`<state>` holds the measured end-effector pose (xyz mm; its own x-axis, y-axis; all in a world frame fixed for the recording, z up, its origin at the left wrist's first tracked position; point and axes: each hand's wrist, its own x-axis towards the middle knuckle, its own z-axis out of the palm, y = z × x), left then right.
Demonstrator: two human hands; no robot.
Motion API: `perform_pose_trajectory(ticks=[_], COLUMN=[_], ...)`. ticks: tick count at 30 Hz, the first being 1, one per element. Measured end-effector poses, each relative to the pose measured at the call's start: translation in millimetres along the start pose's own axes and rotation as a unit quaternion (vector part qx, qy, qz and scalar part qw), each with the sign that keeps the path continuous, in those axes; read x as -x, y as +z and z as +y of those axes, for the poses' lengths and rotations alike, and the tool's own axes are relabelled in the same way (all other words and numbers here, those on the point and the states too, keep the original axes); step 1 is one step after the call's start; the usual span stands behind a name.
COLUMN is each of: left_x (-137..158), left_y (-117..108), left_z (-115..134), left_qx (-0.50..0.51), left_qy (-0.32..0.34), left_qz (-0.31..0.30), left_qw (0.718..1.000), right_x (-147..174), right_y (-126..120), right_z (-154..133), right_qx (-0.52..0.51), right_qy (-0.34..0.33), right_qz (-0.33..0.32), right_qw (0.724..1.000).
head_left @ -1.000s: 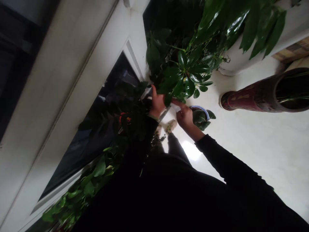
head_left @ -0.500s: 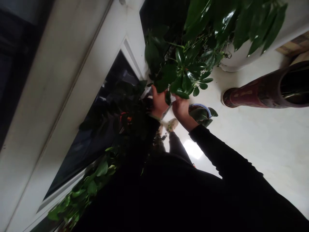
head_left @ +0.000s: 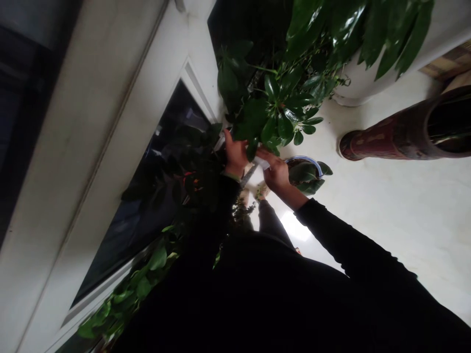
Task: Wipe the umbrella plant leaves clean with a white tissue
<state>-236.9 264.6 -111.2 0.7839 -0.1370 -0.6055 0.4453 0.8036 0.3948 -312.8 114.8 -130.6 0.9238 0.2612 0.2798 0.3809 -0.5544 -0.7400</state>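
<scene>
Under the glossy green leaves of a potted plant, my two hands are close together. My right hand is closed on a white tissue or cloth, which shows at its finger side. To its left is my left hand, with the thumb stretched up and apart. A dark leaf hangs in front of its fingers and partly hides them. I cannot make out whether those fingers touch a leaf.
A white-framed glass door or window runs along the left, with trailing foliage beside it. On the pale floor stand a blue-rimmed pot and a tall dark red vase. A large white planter is at the upper right.
My right hand has shifted slightly down and right, and more of the white tissue or cloth shows. My left hand has moved slightly left.
</scene>
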Motion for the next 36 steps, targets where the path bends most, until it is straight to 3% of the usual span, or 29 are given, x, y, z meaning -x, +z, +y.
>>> perform_pose_trajectory(ticks=[7, 13, 18, 25, 32, 36], left_x=[-3.6, 9.4, 11.7, -3.1, -13.0, -12.1], left_y=[-10.1, 6.6, 10.5, -4.1, -17.1, -12.8], left_z=[7.5, 5.2, 0.0, -5.1, -4.5, -4.3], left_qx=[0.006, -0.016, -0.037, -0.068, 0.016, 0.015], left_qy=[-0.021, 0.008, 0.033, 0.023, -0.037, -0.052], left_qz=[-0.068, -0.045, -0.010, -0.042, -0.002, -0.003], left_qw=[0.997, 0.999, 0.999, 0.997, 0.999, 0.999], right_x=[-26.9, -30.8, 0.6, 9.3, -11.1, -15.8], right_y=[-12.8, 1.1, 6.6, 9.2, 12.7, 13.7], right_z=[7.5, 23.2, 16.0, 11.3, 18.2, 24.0], right_qx=[0.062, 0.128, 0.086, -0.037, -0.070, -0.037], right_qy=[0.023, 0.117, 0.103, 0.132, 0.140, 0.154], right_qz=[0.071, -0.037, -0.037, 0.067, 0.162, 0.166], right_qw=[0.995, 0.984, 0.990, 0.988, 0.974, 0.973])
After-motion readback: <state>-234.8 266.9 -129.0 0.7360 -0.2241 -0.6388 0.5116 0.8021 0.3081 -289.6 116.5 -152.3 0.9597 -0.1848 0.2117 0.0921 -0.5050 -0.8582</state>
